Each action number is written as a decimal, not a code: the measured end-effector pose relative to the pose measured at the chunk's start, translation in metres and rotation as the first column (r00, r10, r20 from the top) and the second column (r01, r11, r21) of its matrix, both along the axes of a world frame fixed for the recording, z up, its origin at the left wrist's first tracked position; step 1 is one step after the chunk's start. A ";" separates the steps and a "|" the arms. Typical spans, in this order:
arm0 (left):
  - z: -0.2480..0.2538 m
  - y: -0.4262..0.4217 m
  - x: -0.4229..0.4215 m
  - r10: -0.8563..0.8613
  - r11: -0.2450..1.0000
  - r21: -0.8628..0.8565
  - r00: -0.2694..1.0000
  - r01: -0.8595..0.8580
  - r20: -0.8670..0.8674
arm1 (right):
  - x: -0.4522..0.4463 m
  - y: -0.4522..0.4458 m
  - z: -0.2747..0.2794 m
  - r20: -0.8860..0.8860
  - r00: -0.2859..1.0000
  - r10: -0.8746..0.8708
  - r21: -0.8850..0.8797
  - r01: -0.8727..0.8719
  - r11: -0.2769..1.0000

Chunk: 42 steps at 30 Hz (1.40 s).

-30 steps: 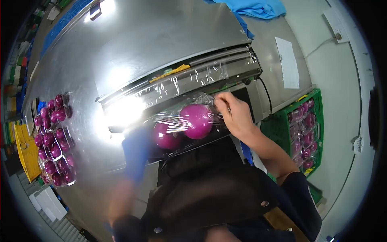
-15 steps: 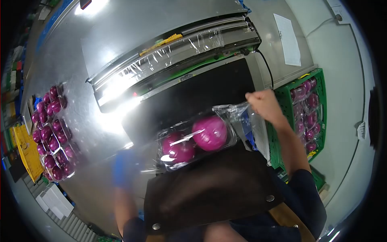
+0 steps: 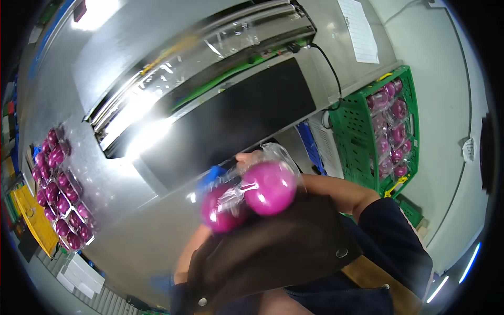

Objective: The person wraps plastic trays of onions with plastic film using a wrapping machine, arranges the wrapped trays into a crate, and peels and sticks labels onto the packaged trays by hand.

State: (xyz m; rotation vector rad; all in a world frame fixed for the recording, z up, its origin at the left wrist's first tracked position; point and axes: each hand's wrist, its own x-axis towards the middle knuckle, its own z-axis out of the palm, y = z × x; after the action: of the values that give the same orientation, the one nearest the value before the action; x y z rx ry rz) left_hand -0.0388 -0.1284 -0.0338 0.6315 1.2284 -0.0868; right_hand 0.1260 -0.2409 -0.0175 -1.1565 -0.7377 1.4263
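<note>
Two large purple onions (image 3: 270,188) sit side by side in a pack of clear film, held close in front of the dark apron. My left hand (image 3: 212,177), in a blue glove, is mostly hidden behind the pack at its left end. Bare fingers of my right hand (image 3: 249,159) show at the pack's far side, touching the crumpled film; the rest of that hand is behind the pack. Beyond the hands lies the black plate (image 3: 247,113) of a wrapping machine, with a film roller (image 3: 220,42) behind it.
Packs of smaller purple onions (image 3: 60,191) stand on the steel table at the left, near a yellow crate (image 3: 32,218). A green crate (image 3: 354,142) at the right holds more wrapped packs. A paper sheet (image 3: 359,31) lies at the back right. A black cable runs beside the machine.
The wrapped pack has come off the machine and nearer my body. My right hand has moved in from the right to the pack's far side, and my gloved left hand has come to its left end.
</note>
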 end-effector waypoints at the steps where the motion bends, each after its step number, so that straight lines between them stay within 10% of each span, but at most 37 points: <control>1: 0.021 0.007 0.020 -0.046 0.998 0.031 0.999 0.045 0.015 | 0.007 0.000 0.016 -0.084 0.995 0.051 0.031 -0.048 0.998; 3: 0.057 0.021 0.059 -0.172 0.979 0.117 0.984 0.165 0.048 | 0.020 0.000 0.036 -0.211 0.968 0.133 0.077 -0.119 0.990; 6: 0.071 -0.016 0.100 -0.297 0.851 0.502 0.648 -0.153 0.701 | 0.029 -0.015 0.033 -0.250 0.921 0.298 0.161 -0.264 0.951; 7: 0.068 -0.024 0.112 -0.423 0.796 0.584 0.544 -0.158 0.724 | 0.024 -0.027 0.014 0.216 0.954 0.208 0.346 -0.274 0.897; 9: 0.071 -0.041 0.121 -0.632 0.691 0.721 0.438 -0.057 0.640 | 0.028 -0.075 0.009 0.389 0.873 0.293 -0.003 -0.317 0.948; 13: 0.079 -0.068 0.126 -0.819 0.565 0.814 0.212 0.136 0.533 | 0.033 -0.170 -0.040 0.372 0.924 0.086 -0.134 -0.039 0.990; 15: 0.084 -0.075 0.128 -0.859 0.511 0.834 0.082 0.210 0.505 | 0.066 -0.189 0.046 0.206 0.978 -0.012 -0.523 0.121 0.844; 16: 0.087 -0.077 0.131 -0.871 0.480 0.843 0.015 0.243 0.491 | 0.064 -0.199 0.073 0.052 0.942 -0.332 -0.618 0.292 0.730; 23: 0.096 -0.113 0.143 -0.825 0.247 0.886 -0.396 0.392 0.405 | -0.048 -0.193 0.144 0.711 0.681 -0.177 -0.336 0.550 0.764; 33: 0.099 -0.241 0.170 -0.653 0.036 0.953 -0.714 0.302 0.251 | -0.025 -0.298 0.124 0.515 0.660 -0.548 -0.189 0.711 0.678; 37: 0.087 -0.317 0.215 -0.629 -0.095 0.944 -0.715 -0.317 -0.304 | -0.036 -0.404 0.103 0.516 0.192 -0.835 -0.101 0.981 0.163; 38: 0.061 -0.339 0.225 -0.666 -0.143 0.952 -0.738 0.271 0.110 | -0.038 -0.436 0.098 0.590 0.033 -0.807 -0.075 0.997 -0.015; 40: 0.017 -0.387 0.245 -0.782 0.086 0.101 0.004 0.991 0.624 | -0.038 -0.506 0.077 0.832 -0.272 -0.484 0.156 0.951 -0.267; 42: 0.043 -0.437 0.268 -0.792 -0.055 0.868 -0.552 0.493 0.263 | -0.024 -0.560 0.075 0.510 -0.482 -0.712 -0.078 0.799 -0.596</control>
State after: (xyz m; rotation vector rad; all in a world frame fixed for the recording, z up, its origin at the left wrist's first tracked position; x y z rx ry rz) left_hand 0.2295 -0.5653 0.0094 1.5629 -0.8103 -0.7835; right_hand 0.1022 -0.8008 0.0579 -1.5558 0.8944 -0.3866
